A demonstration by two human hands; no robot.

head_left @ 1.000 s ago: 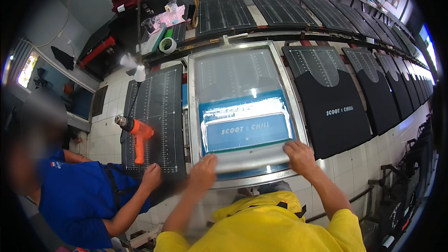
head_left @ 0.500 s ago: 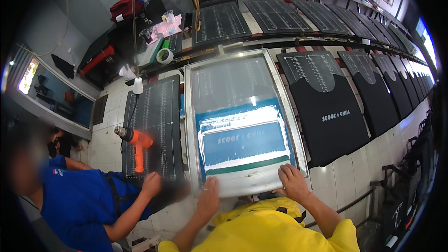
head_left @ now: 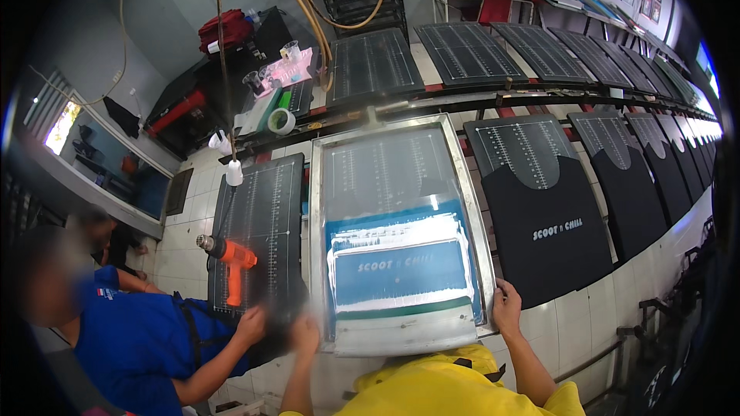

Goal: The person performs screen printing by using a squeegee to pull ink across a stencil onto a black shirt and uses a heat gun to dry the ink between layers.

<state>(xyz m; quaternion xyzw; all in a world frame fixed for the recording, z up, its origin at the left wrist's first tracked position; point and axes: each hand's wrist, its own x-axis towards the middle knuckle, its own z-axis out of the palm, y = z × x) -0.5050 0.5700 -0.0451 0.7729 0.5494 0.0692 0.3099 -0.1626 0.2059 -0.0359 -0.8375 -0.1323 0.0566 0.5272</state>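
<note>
A screen printing frame [head_left: 316,192] with a metal border lies in front of me, its mesh blue in the lower half and smeared with white ink [head_left: 366,237]. Pale lettering shows in the mesh. Across its near end rests a squeegee [head_left: 408,330] with a wide metal handle and a green blade, untouched by either hand. My right hand [head_left: 506,308] is closed on the frame's right edge near its corner. By the near left corner is my left hand [head_left: 305,333]; motion blurs its fingers, and I cannot tell whether it touches the frame.
A co-worker in a blue shirt [head_left: 139,335] is at left, one hand [head_left: 250,327] beside a dark board [head_left: 270,208] bearing an orange heat gun [head_left: 233,262]. Black shirts on boards [head_left: 543,216] line the right. More boards [head_left: 470,54] stand behind. A cable [head_left: 223,69] hangs down.
Both my hands have left the squeegee and moved outward, the right one onto the frame's edge, the left toward the left corner. My view has tilted up slightly.
</note>
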